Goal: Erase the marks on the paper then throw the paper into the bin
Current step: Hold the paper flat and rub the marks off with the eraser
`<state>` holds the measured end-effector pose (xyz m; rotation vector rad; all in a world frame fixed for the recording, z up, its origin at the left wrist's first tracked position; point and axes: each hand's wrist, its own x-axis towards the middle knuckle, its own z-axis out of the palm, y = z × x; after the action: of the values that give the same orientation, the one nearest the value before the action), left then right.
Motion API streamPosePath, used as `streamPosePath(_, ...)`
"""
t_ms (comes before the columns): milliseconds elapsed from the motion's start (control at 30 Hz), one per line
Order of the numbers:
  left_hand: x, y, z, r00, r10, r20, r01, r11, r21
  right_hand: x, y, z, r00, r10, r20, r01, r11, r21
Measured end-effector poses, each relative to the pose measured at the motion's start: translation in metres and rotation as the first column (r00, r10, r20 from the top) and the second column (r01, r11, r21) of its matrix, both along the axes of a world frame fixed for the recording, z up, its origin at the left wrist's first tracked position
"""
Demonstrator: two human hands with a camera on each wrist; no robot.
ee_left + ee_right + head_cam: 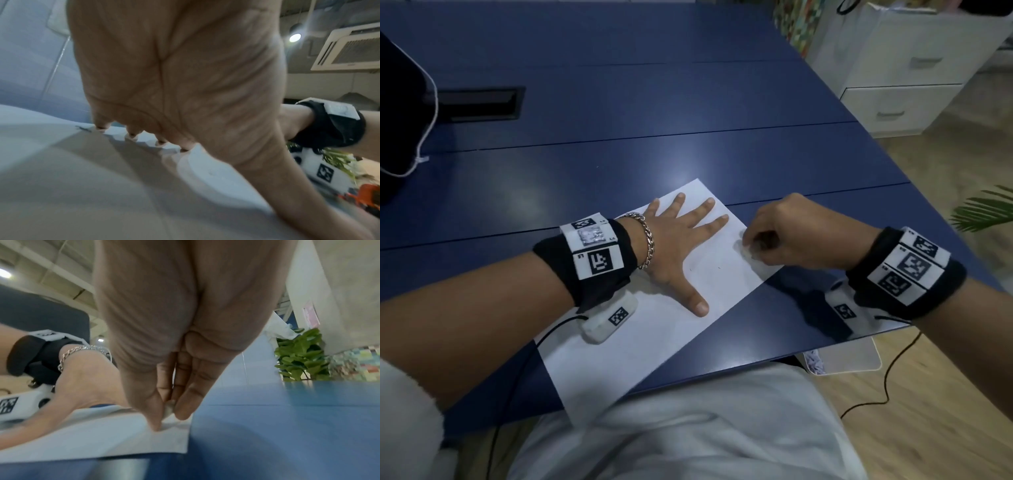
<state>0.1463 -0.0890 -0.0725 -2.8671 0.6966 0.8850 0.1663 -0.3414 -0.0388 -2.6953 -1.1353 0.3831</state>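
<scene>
A white sheet of paper [664, 329] lies flat on the blue table [619, 144], set at an angle in the lower centre of the head view, with its near corner overhanging the table's front edge above the person's lap.

The left hand [678, 246] lies palm down on the upper half of the sheet, fingers straight and spread, thumb splayed toward the lower right. It holds nothing; it presses the paper to the table. In the left wrist view the fingertips [131, 135] touch the sheet in a row. A chain bracelet [647, 240] sits on that wrist, just ahead of a black band carrying printed marker tags.

The right hand [787, 236] is at the sheet's right edge, right of centre in the head view. Its fingers are curled together and pinch a small pale eraser [169, 408], seen between thumb and fingers in the right wrist view, with the thumb tip down on the paper close to the edge. The eraser is mostly covered by the fingers. Faint smudging shows on the paper beside this hand; a few small dark specks lie near the sheet's middle.

A white bin [842, 356] stands on the floor below the table's front edge, lower right of the head view, with scraps visible inside. White drawers [900, 85] occupy the upper right, and a green plant [983, 209] shows at the right edge.
</scene>
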Motion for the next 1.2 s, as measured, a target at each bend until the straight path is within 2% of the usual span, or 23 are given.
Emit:
streamPosePath(100,-0.003,0.019,0.01,0.999,0.047,-0.008,-0.047,0.998,-0.045,0.008,0.005,0.001,0.999,-0.049,0.007,0.049,0.999,-0.002)
streamPosePath(233,-0.013,0.041,0.02,0.996,0.078,0.036,-0.077,0.997,-0.024,0.022,0.013,0.0,0.997,-0.066,0.05,0.066,0.998,0.013)
streamPosePath(333,-0.02,0.029,0.011,0.997,0.037,0.071,-0.032,0.997,-0.072,0.027,0.018,-0.003,0.996,-0.049,0.073,0.049,0.999,0.006)
streamPosePath(433,-0.022,0.008,-0.005,0.998,-0.042,0.037,0.046,0.993,-0.108,0.027,0.018,-0.003,0.996,-0.042,0.073,0.042,0.999,-0.002)
streamPosePath(600,-0.018,-0.002,-0.007,1.0,-0.021,0.005,0.021,0.998,-0.052,0.017,0.01,0.0,0.998,-0.041,0.056,0.041,0.999,-0.002)
streamPosePath(800,-0.018,-0.009,-0.002,0.999,-0.017,-0.042,0.017,1.0,0.009,-0.023,0.007,0.005,0.995,0.076,-0.061,-0.077,0.997,-0.001)
streamPosePath(900,-0.015,-0.014,0.001,0.999,0.002,-0.051,0.0,0.999,0.04,-0.005,-0.001,0.005,1.0,0.002,0.005,-0.002,1.0,-0.009)
streamPosePath(1000,-0.013,-0.014,-0.001,0.996,-0.085,-0.016,0.086,0.995,0.044,0.006,-0.008,0.004,0.997,-0.066,0.034,0.065,0.998,0.012)
streamPosePath(1067,-0.012,-0.013,-0.004,0.993,-0.114,-0.002,0.114,0.993,-0.004,0.003,-0.007,0.003,0.998,-0.057,0.024,0.057,0.998,0.023)
streamPosePath(1200,-0.014,-0.018,-0.005,0.998,-0.07,0.006,0.071,0.994,-0.081,0.0,0.0,0.0,0.999,-0.035,0.028,0.035,0.999,0.01)
